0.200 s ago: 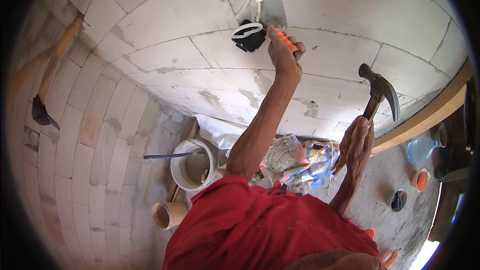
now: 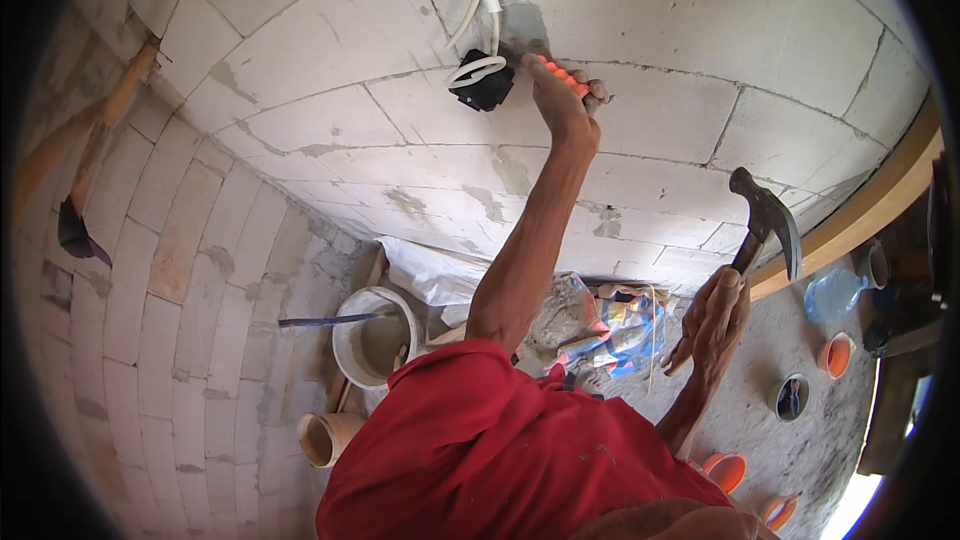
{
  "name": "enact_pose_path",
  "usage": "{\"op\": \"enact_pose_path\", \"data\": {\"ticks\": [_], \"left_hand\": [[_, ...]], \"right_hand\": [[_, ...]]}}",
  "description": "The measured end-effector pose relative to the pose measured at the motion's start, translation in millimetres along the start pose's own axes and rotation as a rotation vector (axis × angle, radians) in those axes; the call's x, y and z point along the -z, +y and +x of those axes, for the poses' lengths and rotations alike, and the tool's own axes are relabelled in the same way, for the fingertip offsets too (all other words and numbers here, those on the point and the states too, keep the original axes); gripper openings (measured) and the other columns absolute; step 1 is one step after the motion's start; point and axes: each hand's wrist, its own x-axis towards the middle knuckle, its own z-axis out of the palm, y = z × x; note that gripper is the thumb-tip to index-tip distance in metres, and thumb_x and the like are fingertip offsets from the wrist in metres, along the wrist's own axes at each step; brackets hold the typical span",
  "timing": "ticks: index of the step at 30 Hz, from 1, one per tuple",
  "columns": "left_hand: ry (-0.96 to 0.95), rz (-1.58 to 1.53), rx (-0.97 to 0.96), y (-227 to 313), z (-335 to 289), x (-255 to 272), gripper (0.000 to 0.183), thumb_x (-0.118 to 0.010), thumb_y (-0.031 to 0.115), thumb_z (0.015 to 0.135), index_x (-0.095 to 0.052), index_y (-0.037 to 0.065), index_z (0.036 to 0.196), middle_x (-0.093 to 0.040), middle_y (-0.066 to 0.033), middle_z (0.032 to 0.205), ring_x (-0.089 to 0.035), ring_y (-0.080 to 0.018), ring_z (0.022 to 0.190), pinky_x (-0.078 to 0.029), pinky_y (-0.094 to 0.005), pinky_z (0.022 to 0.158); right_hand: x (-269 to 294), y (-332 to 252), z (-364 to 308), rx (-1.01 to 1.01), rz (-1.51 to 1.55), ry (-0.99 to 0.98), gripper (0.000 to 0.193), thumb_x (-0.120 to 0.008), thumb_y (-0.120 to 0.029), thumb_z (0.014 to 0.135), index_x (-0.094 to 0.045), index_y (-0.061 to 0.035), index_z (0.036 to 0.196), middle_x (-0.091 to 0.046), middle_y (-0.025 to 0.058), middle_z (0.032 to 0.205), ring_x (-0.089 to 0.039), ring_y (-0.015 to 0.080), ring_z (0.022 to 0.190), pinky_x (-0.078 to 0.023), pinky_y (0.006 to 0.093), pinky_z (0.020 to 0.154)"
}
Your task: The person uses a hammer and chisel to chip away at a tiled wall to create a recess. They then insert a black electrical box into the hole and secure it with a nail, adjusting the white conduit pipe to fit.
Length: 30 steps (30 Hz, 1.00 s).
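Note:
My left hand (image 2: pixel 562 97) is closed around a chisel (image 2: pixel 563 77) with an orange ribbed grip, held against the pale block wall (image 2: pixel 640 120). Most of its metal is hidden by my fingers. Just left of the chisel, a black electrical box (image 2: pixel 484 90) sits in the wall, with a loop of white cable (image 2: pixel 476 68) hanging over it. A grey mortar patch (image 2: pixel 523 23) lies above. Lower and to the right, my right hand (image 2: pixel 715 318) grips a claw hammer (image 2: pixel 767 215) by its handle, head up and apart from the chisel.
Below left stand a white bucket (image 2: pixel 345 345) with grey mix and a tan container (image 2: pixel 325 438). Crumpled sacks (image 2: pixel 625 333) lie at the wall's foot. A long-handled tool (image 2: pixel 95 150) leans at the left. Orange bowls (image 2: pixel 838 355) and a clear bottle (image 2: pixel 835 297) are at the right.
My right hand and the hammer have dropped lower, farther from the chisel. My left hand keeps the chisel beside the box. The whole view has shifted slightly.

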Motion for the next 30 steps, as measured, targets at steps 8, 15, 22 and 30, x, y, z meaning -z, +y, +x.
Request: {"op": "enact_pose_path", "data": {"ticks": [8,15,22,30], "left_hand": [[-0.600,-0.138,0.718,67,14,72,0.050,-0.051,0.060,0.102,-0.060,0.012,0.090,-0.051,0.0032,0.063,-0.044,-0.0101,0.044,-0.039,-0.0288,0.050],[-0.433,-0.302,0.539,35,-4,46,0.048,-0.052,0.061,0.102,-0.059,0.015,0.090,-0.052,0.0015,0.064,-0.046,-0.0128,0.048,-0.039,-0.0310,0.053],[-0.576,0.131,0.518,89,-25,55,0.045,-0.047,0.053,0.104,-0.052,0.008,0.101,-0.052,-0.0030,0.067,-0.046,-0.0160,0.050,-0.040,-0.0349,0.054],[-0.570,0.167,0.509,116,11,35,0.037,-0.042,0.039,0.106,-0.052,0.004,0.100,-0.054,-0.0060,0.075,-0.050,-0.0182,0.061,-0.046,-0.0367,0.060]], "right_hand": [[-20,-13,2,0.007,-0.007,-0.023,0.056,-0.040,-0.059,0.106,-0.048,-0.0084,0.084,-0.038,-0.0026,0.056,-0.034,0.0064,0.041,-0.027,0.0242,0.037],[-31,-24,-47,0.087,-0.128,-0.055,0.056,-0.039,-0.058,0.107,-0.047,-0.0075,0.084,-0.039,-0.0017,0.055,-0.036,0.0074,0.039,-0.028,0.0242,0.035],[-58,-38,-80,-0.007,-0.099,0.082,0.056,-0.039,-0.057,0.107,-0.046,-0.0076,0.082,-0.039,-0.0015,0.054,-0.034,0.0076,0.037,-0.029,0.0241,0.034],[-96,-37,-118,0.088,-0.159,-0.053,0.055,-0.044,-0.058,0.105,-0.048,-0.0050,0.092,-0.042,-0.0015,0.054,-0.039,0.0065,0.036,-0.031,0.0226,0.032]]}}
